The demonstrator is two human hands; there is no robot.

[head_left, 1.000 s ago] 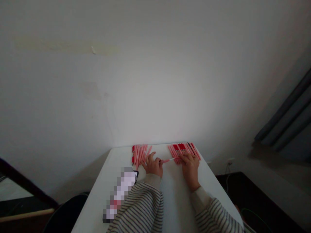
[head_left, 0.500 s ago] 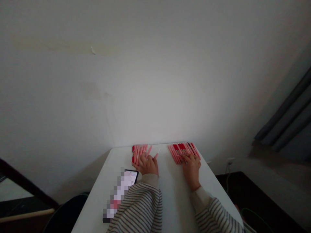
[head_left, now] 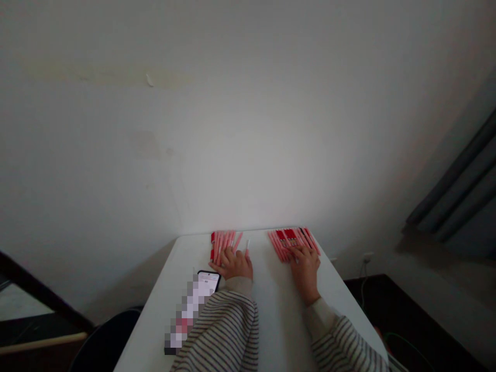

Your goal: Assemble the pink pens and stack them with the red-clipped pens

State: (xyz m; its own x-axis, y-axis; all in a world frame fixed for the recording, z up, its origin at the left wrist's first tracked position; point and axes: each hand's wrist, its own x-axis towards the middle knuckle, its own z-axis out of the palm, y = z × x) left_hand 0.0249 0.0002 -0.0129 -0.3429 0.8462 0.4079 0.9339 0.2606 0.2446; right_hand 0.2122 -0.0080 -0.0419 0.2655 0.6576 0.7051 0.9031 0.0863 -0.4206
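Observation:
My left hand (head_left: 237,265) rests on the far part of the table. Its bent fingers hold a slim pink pen (head_left: 247,249) whose white tip points toward the wall. Just left and ahead of that hand lies a row of pink pens (head_left: 222,242) with red pieces at its left side. My right hand (head_left: 305,264) lies on the lower ends of a second row of pink pens (head_left: 278,245), fingers bent and pressed together on them. Red pieces (head_left: 290,234) show among that row. What the right fingertips pinch is partly hidden.
A phone (head_left: 209,281), its screen partly pixelated, lies left of my left forearm. The white table (head_left: 277,315) meets the wall (head_left: 248,129) at its far edge. A dark round seat (head_left: 104,343) is at the lower left, and a socket with a cable (head_left: 367,257) at the right.
The pink pen at my left hand has turned from slanting right to nearly straight ahead. The left-hand fingers have shifted slightly. My right hand stays almost still.

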